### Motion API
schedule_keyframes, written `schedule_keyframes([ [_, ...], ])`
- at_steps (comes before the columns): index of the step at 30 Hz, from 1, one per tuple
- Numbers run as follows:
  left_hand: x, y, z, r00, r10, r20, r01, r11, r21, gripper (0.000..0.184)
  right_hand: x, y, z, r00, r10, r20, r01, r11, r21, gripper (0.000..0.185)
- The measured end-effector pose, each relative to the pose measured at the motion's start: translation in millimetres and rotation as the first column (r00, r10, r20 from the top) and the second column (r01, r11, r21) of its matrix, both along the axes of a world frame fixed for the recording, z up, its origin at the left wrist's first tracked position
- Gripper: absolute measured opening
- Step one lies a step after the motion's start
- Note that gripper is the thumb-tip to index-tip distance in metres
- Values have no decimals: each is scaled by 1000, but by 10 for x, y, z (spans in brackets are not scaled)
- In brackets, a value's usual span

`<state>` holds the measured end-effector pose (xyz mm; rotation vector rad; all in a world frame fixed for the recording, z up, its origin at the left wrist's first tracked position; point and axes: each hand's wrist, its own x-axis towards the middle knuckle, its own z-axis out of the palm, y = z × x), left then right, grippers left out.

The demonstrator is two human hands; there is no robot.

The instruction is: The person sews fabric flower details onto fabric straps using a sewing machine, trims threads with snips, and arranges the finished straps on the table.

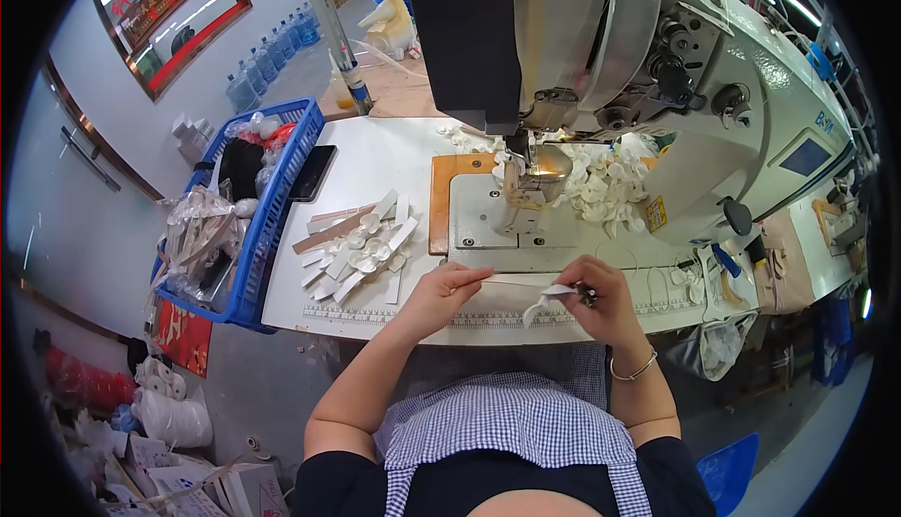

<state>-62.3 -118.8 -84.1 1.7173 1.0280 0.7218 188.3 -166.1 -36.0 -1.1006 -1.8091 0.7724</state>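
Observation:
My left hand [441, 299] is closed, its fingertips pinching one end of a pale flat strip [522, 281]. The strip stretches toward my right hand [605, 303], which is closed around a small white piece with a curled end [537, 309]. Something small, dark and metallic shows between the right fingers; its kind is hard to make out. Both hands are over the table's front edge, just before the sewing machine [587, 38]. Its needle area and metal plate [474, 212] lie beyond them. Left of the plate is a pile of white and tan strips with round white pieces [361, 245].
A heap of white pieces [605, 184] lies beneath the machine arm. A blue basket [246, 268] with bagged items stands at the left, beside a dark phone [313, 174]. A ruler tape [366, 319] runs along the front edge. Scissors-like handles [727, 261] are at the right.

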Motion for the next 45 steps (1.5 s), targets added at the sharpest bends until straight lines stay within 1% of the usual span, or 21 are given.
schedule_keyframes([
  [1,-1,-10,-41,998,27,-53,-16,982,186,34,-56,-5,-16,1000,-1,-1,1,1000,-4,20],
  [2,7,-23,-32,998,26,-52,-16,983,181,34,-141,-3,-34,998,-17,52,10,990,139,22],
  [3,19,-45,3,999,45,13,-46,996,78,36,-217,-4,-46,994,-41,103,10,960,280,23],
  [4,33,-66,39,995,70,76,-68,997,-29,39,-263,-13,-9,981,-53,189,-1,962,271,24],
  [5,49,-89,73,995,67,78,-64,997,-34,39,-313,-1,-7,980,-55,191,2,964,267,24],
  [7,80,-126,136,992,64,110,-42,980,-197,41,-382,44,-19,944,-90,317,-23,942,335,21],
  [8,72,-120,163,992,64,113,-40,979,-202,41,-383,86,-65,939,-50,340,-55,954,294,21],
  [9,40,-94,193,994,9,109,22,958,-287,39,-380,109,-121,938,-48,343,-56,956,288,21],
  [10,6,-69,207,993,-43,110,81,926,-369,37,-378,134,-174,951,-5,310,-69,972,226,22],
  [11,-25,-50,198,993,-38,114,78,925,-371,37,-377,153,-206,961,38,274,-86,983,164,22],
  [13,-89,-29,165,937,-55,345,214,870,-444,35,-387,154,-251,965,70,253,-105,986,128,21],
  [15,-137,-19,160,942,-73,327,225,861,-456,31,-410,150,-304,988,111,108,-114,993,30,19],
  [17,-177,7,98,931,-103,349,272,834,-479,29,-437,142,-329,987,104,119,-109,993,36,18],
  [18,-169,-21,137,928,-48,368,252,809,-531,27,-450,140,-337,987,91,130,-99,994,52,18],
  [22,-149,-40,66,924,-24,382,243,808,-537,27,-520,110,-300,989,40,144,-49,997,58,18],
  [24,-122,-59,49,958,-22,285,164,860,-483,28,-555,94,-285,994,-6,113,0,999,54,17],
  [27,-114,-90,113,965,-18,261,143,873,-466,31,-574,87,-299,988,-57,142,44,995,92,18],
  [31,-120,-101,89,962,-5,274,136,878,-459,32,-589,92,-319,986,-79,146,61,991,123,17],
  [39,-102,-151,125,967,-23,252,108,939,-328,31,-656,76,-350,982,-155,107,136,976,170,16],
  [43,-74,-166,106,964,-2,266,93,939,-330,31,-679,56,-366,974,-194,120,167,965,203,16],
  [45,-56,-183,142,984,-37,174,87,954,-288,33,-683,45,-367,968,-217,127,184,955,233,17],
])
